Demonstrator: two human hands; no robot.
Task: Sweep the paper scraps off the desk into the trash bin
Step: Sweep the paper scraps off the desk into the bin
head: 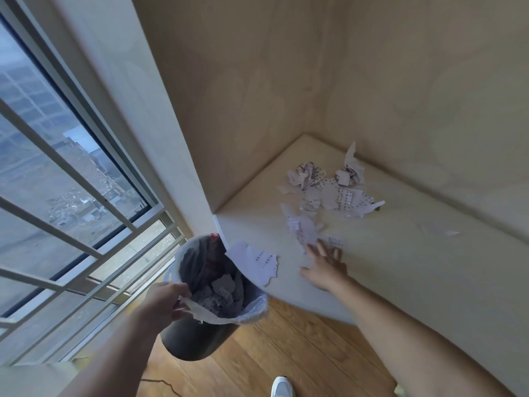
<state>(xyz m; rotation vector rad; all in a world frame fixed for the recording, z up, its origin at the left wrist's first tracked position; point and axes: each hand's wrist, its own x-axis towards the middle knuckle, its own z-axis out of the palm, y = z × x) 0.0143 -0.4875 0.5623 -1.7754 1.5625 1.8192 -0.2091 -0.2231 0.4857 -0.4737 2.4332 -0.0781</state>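
Torn and crumpled paper scraps [326,190] lie in a loose pile on the pale desk [400,253], toward its back corner. My left hand [164,300] grips the rim of the grey trash bin [197,336], which is held tilted against the desk's left edge. The bin has a white liner and holds several scraps. One printed scrap [257,263] hangs over the desk edge, above the bin's mouth. My right hand [325,266] lies flat on the desk with fingers spread, just below a few scraps [305,230].
A barred window [71,181] fills the left side. Beige walls [286,81] close the desk in at the back and left. Wooden floor [286,353] lies below, with a white shoe [282,386] at the bottom edge.
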